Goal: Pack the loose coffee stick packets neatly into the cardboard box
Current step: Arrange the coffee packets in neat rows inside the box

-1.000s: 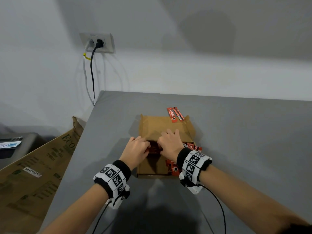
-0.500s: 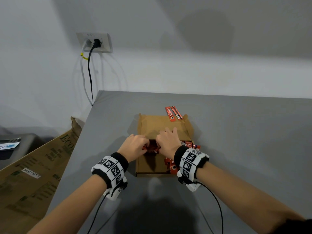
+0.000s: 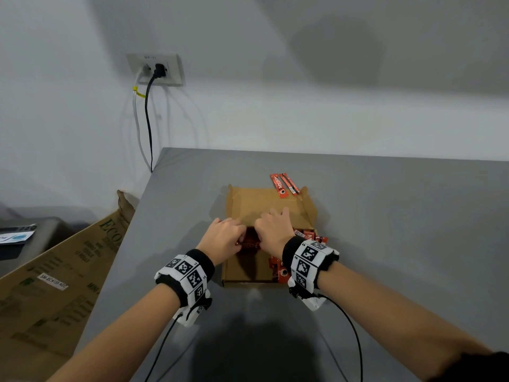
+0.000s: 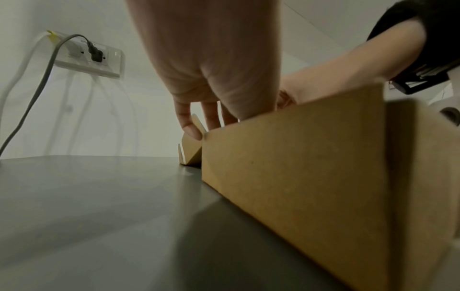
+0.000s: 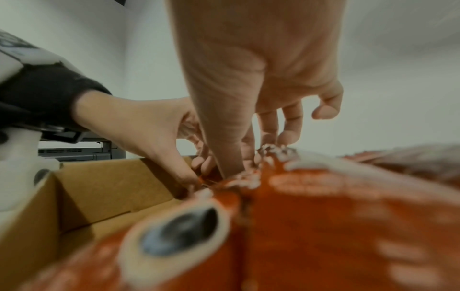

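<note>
Hands, left hand [image 3: 224, 238] and right hand [image 3: 274, 230], pinch coffee stick packets [image 3: 249, 244] inside cardboard box [image 3: 242, 271]; packets against its right wall could spill out if jostled.

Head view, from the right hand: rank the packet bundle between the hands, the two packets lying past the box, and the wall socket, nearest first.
From the right hand:
1. Packet bundle, just left of it inside the cardboard box, at its fingers.
2. Two loose packets, beyond the box's far right corner.
3. Wall socket, up on the wall, far left.
</note>
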Demonstrator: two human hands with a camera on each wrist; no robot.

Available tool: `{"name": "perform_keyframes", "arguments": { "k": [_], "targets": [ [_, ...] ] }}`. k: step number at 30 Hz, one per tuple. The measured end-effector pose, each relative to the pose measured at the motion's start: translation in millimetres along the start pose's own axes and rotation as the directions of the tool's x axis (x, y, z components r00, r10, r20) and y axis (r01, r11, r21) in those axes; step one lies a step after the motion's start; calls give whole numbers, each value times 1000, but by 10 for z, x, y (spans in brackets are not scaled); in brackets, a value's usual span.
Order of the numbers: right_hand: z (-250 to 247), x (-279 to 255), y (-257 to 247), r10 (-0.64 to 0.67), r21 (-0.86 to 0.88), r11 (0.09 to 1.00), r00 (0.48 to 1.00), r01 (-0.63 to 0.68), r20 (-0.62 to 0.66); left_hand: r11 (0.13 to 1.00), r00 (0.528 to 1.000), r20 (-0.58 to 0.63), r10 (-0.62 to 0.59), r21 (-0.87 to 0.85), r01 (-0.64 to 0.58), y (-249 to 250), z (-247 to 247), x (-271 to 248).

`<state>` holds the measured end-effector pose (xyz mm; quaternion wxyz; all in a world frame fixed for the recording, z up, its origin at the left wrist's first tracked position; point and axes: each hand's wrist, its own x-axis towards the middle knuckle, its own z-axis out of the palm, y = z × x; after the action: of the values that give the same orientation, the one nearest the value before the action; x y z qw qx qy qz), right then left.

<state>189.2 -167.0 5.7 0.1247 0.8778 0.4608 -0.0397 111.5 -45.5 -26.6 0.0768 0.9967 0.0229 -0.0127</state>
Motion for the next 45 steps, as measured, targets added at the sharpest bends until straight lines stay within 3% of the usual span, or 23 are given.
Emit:
{"name": "perform_keyframes", "arguments": {
  "k": [7,13,17,21,24,34,40,45],
  "targets": [
    [-13,-10,6,-9,40,999,1000,9,1,1000,1000,-24,0,-25,-1,2,11,-14],
    [-161,-68,372,158,398,913,979,-93,-132,985,989,-149,7,-169,-32,-35,-27,-75],
    [-246,-14,805,289,532,826,950,-184,-119,942,934,-322,-155,-333,41,-152,-93,-60],
    [-254,264,1191,356,614,734,934,-290,16,913,913,-317,-258,-388,124,-191,-68,-34],
    [-235,542,1287,346,602,727,934,-329,92,896,908,-313,-278,-425,128,-167,-29,-34],
    [-46,1228,1279,251,323,883,925,-340,286,871,919,-270,-286,-473,132,-194,-31,-47],
    [111,1355,1208,232,269,911,929,-312,289,830,902,-273,-334,-540,143,-261,19,-39],
    [130,1402,1122,256,247,920,943,-305,212,842,934,-201,-295,-516,155,-266,72,-68]
  ]
}}
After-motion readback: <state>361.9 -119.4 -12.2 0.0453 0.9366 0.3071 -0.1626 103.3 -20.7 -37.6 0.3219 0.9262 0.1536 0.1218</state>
